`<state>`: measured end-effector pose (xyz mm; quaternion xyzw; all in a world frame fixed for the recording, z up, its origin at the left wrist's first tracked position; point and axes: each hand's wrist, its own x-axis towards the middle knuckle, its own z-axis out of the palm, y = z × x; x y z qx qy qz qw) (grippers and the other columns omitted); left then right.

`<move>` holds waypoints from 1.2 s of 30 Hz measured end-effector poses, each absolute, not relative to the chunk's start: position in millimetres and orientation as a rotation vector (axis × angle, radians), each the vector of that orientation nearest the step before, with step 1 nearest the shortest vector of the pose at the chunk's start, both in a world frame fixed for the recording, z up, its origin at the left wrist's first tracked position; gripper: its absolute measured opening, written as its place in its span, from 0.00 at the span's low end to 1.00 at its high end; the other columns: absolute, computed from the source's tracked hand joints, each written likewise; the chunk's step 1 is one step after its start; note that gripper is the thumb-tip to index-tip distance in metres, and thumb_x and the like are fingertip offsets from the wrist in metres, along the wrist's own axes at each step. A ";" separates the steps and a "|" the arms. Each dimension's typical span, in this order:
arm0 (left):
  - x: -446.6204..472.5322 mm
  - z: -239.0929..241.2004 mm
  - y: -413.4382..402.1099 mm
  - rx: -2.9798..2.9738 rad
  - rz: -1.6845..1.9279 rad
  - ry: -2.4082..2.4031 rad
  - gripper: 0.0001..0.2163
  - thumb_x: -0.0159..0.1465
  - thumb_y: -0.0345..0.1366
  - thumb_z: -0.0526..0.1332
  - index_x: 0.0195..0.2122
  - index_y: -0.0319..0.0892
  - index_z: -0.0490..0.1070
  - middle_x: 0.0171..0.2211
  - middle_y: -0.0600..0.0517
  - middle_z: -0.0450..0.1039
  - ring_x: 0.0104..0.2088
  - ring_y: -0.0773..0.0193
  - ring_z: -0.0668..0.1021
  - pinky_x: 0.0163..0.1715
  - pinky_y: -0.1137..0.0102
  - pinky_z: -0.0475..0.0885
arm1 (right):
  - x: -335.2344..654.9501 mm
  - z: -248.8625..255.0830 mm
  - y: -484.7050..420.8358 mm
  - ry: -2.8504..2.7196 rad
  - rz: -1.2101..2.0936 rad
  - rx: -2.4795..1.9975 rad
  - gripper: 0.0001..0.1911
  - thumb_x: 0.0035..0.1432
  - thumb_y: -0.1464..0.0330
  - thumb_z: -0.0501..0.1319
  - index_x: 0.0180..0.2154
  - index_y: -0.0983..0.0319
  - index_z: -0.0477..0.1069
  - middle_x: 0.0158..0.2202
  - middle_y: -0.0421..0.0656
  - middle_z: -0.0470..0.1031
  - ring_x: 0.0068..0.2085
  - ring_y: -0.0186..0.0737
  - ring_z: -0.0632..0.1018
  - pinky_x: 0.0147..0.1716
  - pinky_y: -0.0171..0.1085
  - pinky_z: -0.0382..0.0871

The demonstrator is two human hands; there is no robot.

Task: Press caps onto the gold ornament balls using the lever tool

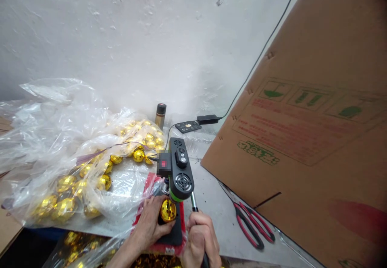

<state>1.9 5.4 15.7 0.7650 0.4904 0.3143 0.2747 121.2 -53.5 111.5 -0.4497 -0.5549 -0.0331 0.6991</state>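
Note:
My left hand (pixel 147 221) curls its fingers and thumb around a gold faceted ball (pixel 168 210), holding it over the black base (pixel 173 237) of a small bench machine. The machine's black head (pixel 180 155), with round vents and a green rim, stands just above and behind the ball. What touches the ball's far side is hidden. My right hand (pixel 201 235) is closed around the handle of the machine's metal lever (pixel 194 201), to the right of the base. Red material (pixel 183 223) lies beneath the base.
A clear plastic bag (pixel 60 111) holding several gold balls (pixel 65 207) spreads over the left side. Red-handled scissors (pixel 250 223) lie right, beside a large leaning cardboard box (pixel 302 119). A dark-capped bottle (pixel 160 115) and a black power adapter (pixel 207 119) are by the wall.

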 end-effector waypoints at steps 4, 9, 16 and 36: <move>1.3 13.3 6.2 2.045 0.846 1.314 0.24 0.58 0.35 0.69 0.57 0.43 0.76 0.49 0.42 0.83 0.49 0.41 0.81 0.52 0.48 0.74 | 132.1 106.6 -48.3 -1.330 -0.169 -0.936 0.19 0.78 0.70 0.51 0.30 0.58 0.64 0.29 0.34 0.67 0.28 0.30 0.70 0.33 0.34 0.66; 0.6 8.5 7.9 2.037 0.843 1.312 0.25 0.58 0.37 0.69 0.59 0.43 0.75 0.51 0.41 0.83 0.49 0.41 0.81 0.52 0.49 0.75 | 133.5 104.6 -47.7 -1.323 -0.178 -0.961 0.19 0.77 0.71 0.51 0.30 0.58 0.65 0.29 0.34 0.68 0.28 0.31 0.71 0.34 0.35 0.66; 4.1 2.1 7.6 2.053 0.903 1.329 0.24 0.57 0.37 0.69 0.57 0.44 0.76 0.50 0.42 0.84 0.49 0.42 0.81 0.52 0.49 0.75 | 123.1 107.3 -53.9 -1.233 -0.066 -1.019 0.19 0.78 0.71 0.50 0.30 0.58 0.64 0.29 0.34 0.69 0.30 0.32 0.72 0.41 0.36 0.68; 1.4 11.4 8.1 2.054 0.880 1.306 0.24 0.57 0.35 0.69 0.56 0.45 0.77 0.49 0.43 0.84 0.49 0.41 0.82 0.52 0.49 0.75 | 116.5 89.2 -56.1 -1.185 -0.026 -1.048 0.18 0.77 0.72 0.50 0.31 0.57 0.63 0.31 0.35 0.70 0.32 0.33 0.72 0.52 0.39 0.72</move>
